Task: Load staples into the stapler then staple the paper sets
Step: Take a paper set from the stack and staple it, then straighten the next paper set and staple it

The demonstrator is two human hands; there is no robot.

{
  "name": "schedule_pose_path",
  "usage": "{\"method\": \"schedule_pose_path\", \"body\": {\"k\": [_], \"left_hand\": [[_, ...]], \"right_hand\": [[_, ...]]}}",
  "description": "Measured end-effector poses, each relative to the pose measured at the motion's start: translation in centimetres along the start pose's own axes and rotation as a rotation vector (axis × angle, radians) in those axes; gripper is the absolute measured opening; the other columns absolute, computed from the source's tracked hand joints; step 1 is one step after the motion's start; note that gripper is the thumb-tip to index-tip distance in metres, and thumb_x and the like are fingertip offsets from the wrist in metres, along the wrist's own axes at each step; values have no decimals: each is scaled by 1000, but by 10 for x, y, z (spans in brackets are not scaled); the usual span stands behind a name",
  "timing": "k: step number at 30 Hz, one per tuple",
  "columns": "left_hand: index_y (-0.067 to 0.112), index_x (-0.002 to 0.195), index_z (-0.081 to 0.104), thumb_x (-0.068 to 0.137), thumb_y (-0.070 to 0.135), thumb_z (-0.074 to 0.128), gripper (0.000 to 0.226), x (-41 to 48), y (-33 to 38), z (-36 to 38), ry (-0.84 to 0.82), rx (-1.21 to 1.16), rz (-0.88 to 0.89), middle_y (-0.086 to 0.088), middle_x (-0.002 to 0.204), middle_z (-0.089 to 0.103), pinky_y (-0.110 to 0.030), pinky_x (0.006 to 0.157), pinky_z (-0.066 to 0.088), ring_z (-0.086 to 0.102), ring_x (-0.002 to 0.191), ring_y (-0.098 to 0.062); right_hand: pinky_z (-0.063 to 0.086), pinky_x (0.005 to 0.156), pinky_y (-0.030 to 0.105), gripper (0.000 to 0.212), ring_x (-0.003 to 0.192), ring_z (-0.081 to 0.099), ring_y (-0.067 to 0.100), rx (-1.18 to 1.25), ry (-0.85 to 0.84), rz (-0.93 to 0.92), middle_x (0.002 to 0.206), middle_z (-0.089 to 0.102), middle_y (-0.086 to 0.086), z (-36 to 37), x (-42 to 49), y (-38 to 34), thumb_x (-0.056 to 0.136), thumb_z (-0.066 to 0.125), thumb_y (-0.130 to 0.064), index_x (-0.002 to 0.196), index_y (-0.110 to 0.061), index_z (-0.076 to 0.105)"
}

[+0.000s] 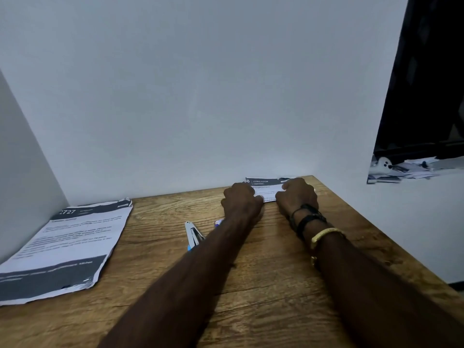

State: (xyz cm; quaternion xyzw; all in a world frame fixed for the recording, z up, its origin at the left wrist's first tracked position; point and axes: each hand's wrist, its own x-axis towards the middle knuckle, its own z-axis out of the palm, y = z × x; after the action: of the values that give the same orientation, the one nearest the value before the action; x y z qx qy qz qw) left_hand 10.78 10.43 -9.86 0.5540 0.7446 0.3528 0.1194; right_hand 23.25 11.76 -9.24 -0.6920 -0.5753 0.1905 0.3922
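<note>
A printed paper set (266, 187) with a dark header lies at the far edge of the wooden table against the wall. My left hand (239, 199) and my right hand (296, 194) both rest on its near edge with fingers curled, gripping it. A white and blue stapler (192, 236) lies on the table just left of my left forearm, apart from both hands. A small purple and white item (219, 221), partly hidden by my left arm, sits beside it. Another paper set (67, 244) with dark bands lies flat at the left.
The wooden table (251, 285) fills the lower view, its right edge running diagonally. White walls stand behind and to the left. At the right, beyond the wall, a dark panel and a cluttered surface (406, 169) are visible.
</note>
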Motion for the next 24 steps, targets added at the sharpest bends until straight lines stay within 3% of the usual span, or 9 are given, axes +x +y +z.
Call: {"method": "schedule_pose_path", "body": {"k": [4, 9, 14, 21, 24], "left_hand": [[16, 111, 75, 90, 29, 67, 26, -7, -2, -18, 102, -208, 118, -2, 120, 73, -33, 99, 50, 66, 114, -22], [17, 92, 79, 90, 24, 64, 17, -25, -17, -55, 269, -398, 153, 3, 88, 78, -31, 83, 56, 71, 88, -14], [15, 95, 79, 91, 24, 64, 18, -39, -56, -98, 390, -444, 125, 2, 89, 79, -34, 85, 57, 72, 87, -13], [17, 96, 79, 82, 23, 73, 16, -52, -128, -155, 340, -345, -24, 1, 93, 80, -40, 90, 58, 74, 92, -15], [18, 99, 78, 79, 21, 77, 20, -56, -156, -177, 371, -262, -120, 1, 99, 79, -36, 95, 55, 72, 99, -16]], "right_hand": [[50, 90, 32, 31, 114, 64, 28, 107, 17, -152, 121, 72, 3, 2, -17, -22, 84, 64, -17, 113, -21, 74], [50, 79, 29, 25, 105, 67, 23, 239, 17, -289, 110, 74, 0, 14, -51, -62, 86, 66, -21, 109, -25, 75], [51, 80, 29, 21, 102, 69, 23, 320, -22, -387, 105, 76, 1, 39, -89, -98, 88, 66, -20, 106, -23, 77], [49, 79, 26, 23, 100, 69, 22, 335, -176, -445, 100, 77, -1, 86, -138, -140, 85, 65, -19, 104, -24, 77], [47, 79, 24, 23, 100, 69, 22, 316, -255, -458, 102, 77, -1, 104, -154, -153, 84, 63, -17, 100, -23, 78]]}}
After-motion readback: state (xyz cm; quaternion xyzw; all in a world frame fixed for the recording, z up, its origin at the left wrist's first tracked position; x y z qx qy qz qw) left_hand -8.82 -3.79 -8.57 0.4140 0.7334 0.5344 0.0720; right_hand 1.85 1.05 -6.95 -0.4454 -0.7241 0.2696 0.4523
